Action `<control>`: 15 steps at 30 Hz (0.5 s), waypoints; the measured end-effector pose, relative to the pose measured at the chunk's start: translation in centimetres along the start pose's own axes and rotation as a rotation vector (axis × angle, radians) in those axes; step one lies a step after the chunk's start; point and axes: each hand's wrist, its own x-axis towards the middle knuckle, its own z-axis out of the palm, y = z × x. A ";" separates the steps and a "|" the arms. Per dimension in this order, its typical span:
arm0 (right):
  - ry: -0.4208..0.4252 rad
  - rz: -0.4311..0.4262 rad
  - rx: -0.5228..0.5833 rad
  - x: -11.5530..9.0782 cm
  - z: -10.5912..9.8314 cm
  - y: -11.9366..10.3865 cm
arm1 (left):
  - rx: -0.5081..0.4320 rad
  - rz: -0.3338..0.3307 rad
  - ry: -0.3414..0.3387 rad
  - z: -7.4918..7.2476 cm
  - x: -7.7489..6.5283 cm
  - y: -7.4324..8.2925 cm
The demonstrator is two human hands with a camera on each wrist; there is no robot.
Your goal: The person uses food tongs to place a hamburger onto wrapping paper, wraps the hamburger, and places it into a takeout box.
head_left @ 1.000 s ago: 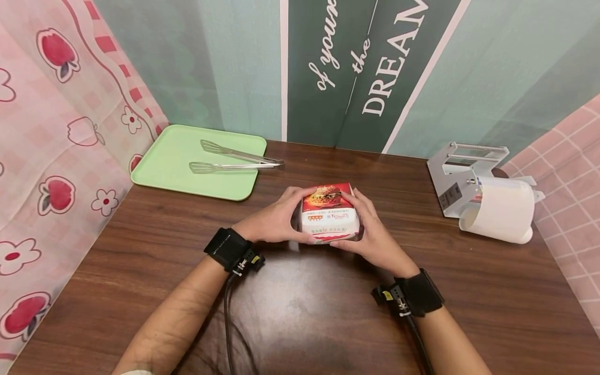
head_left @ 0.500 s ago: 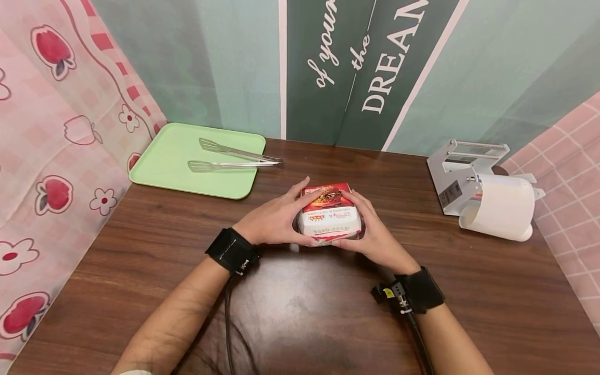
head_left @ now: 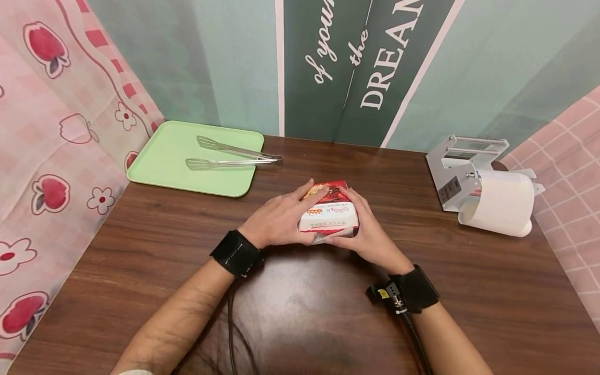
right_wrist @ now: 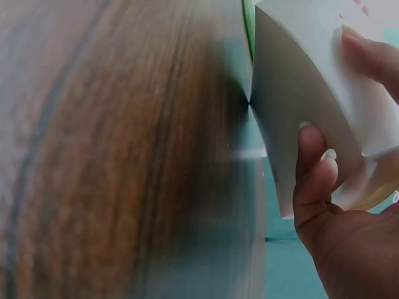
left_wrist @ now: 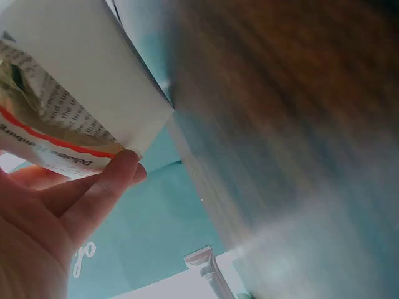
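Note:
A burger box (head_left: pixel 328 221), white with a red picture top, sits between both hands at the middle of the wooden table. My left hand (head_left: pixel 276 219) grips its left side, the fingers reaching over the top and the thumb at the lower front edge. From the right, my right hand (head_left: pixel 375 237) holds the opposite side, thumb also low at the front. The left wrist view shows printed wrapping paper (left_wrist: pixel 56 103) in a gap between the box's walls. Smooth white walls of the box (right_wrist: pixel 293 93) fill the right wrist view's upper right, fingers and thumb against them.
A green tray (head_left: pixel 164 166) at the back left bears metal tongs (head_left: pixel 234 151), whose joined end juts past its right edge. At the right stands a grey metal dispenser (head_left: pixel 452 190) with a white roll (head_left: pixel 506 205). Curtains hang behind and to the left.
My left hand has shifted a little to the right, and its fingers reach further across the box's top. The right hand keeps its hold. The view has moved slightly.

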 end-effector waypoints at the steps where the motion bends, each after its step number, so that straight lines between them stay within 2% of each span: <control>1: 0.005 0.003 0.006 0.0 0.0 0.0 | 0.005 0.007 0.010 0.0 0.0 0.0; 5: 0.014 -0.002 0.025 0.0 0.0 0.1 | 0.002 0.027 0.047 0.0 0.0 -0.1; 15: 0.007 0.005 0.061 0.1 -0.3 0.1 | -0.029 0.068 0.076 -0.3 -0.2 -0.6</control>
